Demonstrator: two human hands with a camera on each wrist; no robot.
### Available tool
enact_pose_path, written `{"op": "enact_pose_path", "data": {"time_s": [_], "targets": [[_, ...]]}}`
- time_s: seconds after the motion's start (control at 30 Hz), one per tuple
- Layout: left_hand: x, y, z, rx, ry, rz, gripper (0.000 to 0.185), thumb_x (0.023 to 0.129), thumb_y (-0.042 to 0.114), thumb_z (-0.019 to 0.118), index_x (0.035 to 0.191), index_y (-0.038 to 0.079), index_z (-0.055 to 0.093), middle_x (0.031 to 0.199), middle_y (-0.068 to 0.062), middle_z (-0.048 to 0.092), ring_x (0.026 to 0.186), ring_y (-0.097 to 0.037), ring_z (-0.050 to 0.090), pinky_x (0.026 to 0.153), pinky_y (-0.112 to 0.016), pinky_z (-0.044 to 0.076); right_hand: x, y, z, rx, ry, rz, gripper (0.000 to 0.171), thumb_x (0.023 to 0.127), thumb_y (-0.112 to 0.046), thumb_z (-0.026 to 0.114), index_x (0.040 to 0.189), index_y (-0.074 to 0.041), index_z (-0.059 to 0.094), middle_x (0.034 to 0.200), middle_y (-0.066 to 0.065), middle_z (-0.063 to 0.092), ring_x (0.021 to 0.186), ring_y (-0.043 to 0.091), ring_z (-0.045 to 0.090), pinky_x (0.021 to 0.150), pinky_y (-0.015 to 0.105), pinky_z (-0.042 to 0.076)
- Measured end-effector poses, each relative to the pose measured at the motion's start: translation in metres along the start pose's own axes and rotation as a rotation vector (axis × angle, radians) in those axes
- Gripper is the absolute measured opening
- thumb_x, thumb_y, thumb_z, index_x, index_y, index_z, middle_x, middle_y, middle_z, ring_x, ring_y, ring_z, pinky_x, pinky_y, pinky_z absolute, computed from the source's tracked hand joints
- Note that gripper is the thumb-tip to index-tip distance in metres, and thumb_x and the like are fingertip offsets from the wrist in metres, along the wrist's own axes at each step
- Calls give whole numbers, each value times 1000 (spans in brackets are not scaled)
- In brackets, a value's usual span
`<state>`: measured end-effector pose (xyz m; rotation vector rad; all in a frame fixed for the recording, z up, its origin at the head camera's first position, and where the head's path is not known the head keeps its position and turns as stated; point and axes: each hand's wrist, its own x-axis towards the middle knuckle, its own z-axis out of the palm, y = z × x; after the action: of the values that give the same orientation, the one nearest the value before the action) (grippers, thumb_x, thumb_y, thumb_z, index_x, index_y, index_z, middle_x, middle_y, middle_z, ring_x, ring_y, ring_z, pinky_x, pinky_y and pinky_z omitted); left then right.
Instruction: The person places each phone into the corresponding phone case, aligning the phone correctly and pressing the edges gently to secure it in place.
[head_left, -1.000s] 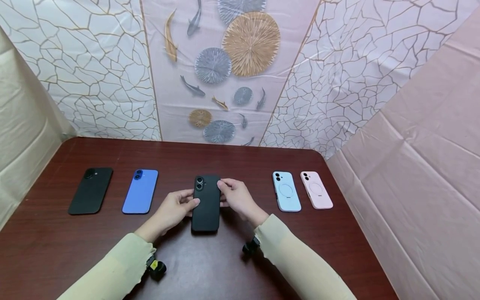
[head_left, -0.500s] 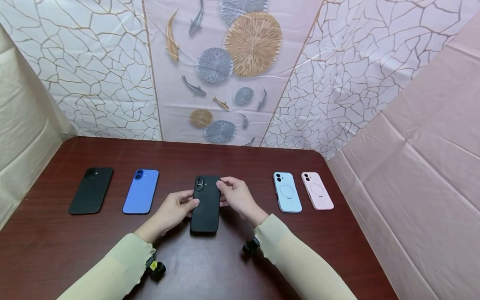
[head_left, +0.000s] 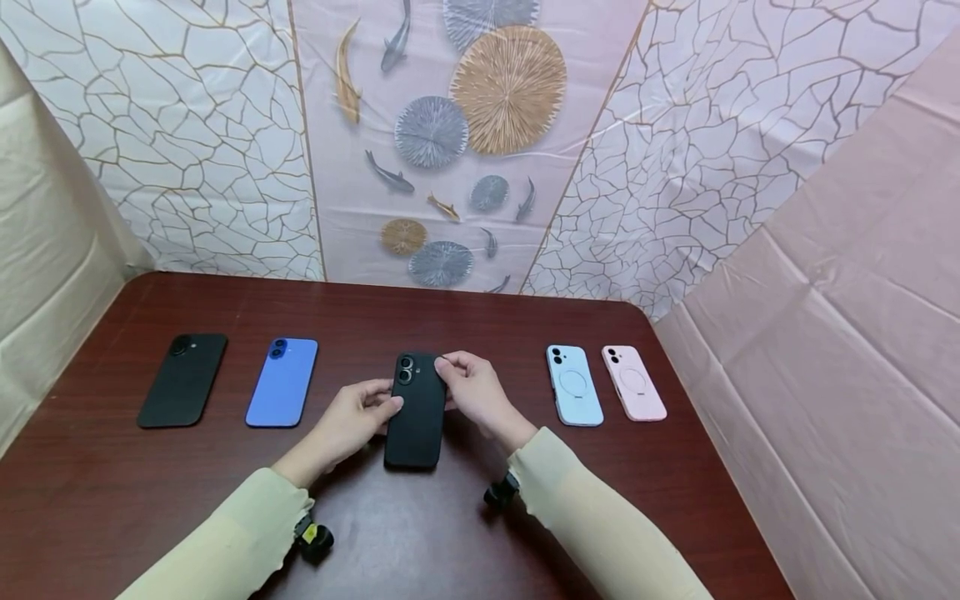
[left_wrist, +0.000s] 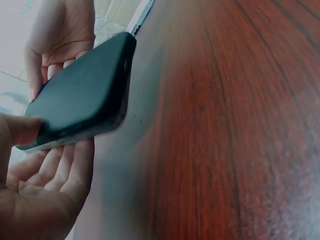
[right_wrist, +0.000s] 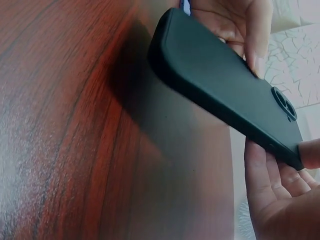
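Note:
In the head view, a phone in a black case [head_left: 416, 417] is held by both hands at the middle of the table, camera lenses at its far left corner. My left hand [head_left: 348, 429] pinches its left side, thumb on the back and fingers beneath. At the far right corner my right hand [head_left: 480, 400] pinches it, thumb on the edge. The right wrist view shows the case's dark back [right_wrist: 215, 70] tilted above the table, with its shadow below. In the left wrist view the case's near end [left_wrist: 95, 90] is off the tabletop. The phone's screen side is hidden.
A black phone [head_left: 182, 382] and a blue phone [head_left: 282, 383] lie on the left of the brown table [head_left: 420, 550]. On the right lie a light blue phone case [head_left: 574, 396] and a pink phone case [head_left: 634, 392]. Patterned cloth [head_left: 225, 150] hangs behind the table.
The phone in the black case has shifted slightly right and towards the person, and its tilt has altered a little. Both hands keep their hold; the other phones and cases stay put.

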<state>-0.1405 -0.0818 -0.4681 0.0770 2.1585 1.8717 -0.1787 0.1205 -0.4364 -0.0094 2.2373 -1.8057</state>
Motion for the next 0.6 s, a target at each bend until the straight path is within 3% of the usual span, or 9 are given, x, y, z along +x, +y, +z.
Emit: {"op": "enact_pose_path", "data": {"time_s": [0.3,0.6], "targets": [[3,9,-5,-32,129,23,44,97,37,59,130,10,57,115,-11,63,97,-21,67,79,-38,56,-3,-3,4,4,-34,-27,23,99,-26,57,107,-6,64,88,10,72,73,29,69,68,45,57],[5,13,-5,-2,165,14,51,90,45,66,124,8,60,106,-10,67,83,-20,70,75,-38,57,-6,-7,5,7,-72,-11,22,100,-20,56,111,-2,64,92,15,72,80,39,68,72,50,56]]}}
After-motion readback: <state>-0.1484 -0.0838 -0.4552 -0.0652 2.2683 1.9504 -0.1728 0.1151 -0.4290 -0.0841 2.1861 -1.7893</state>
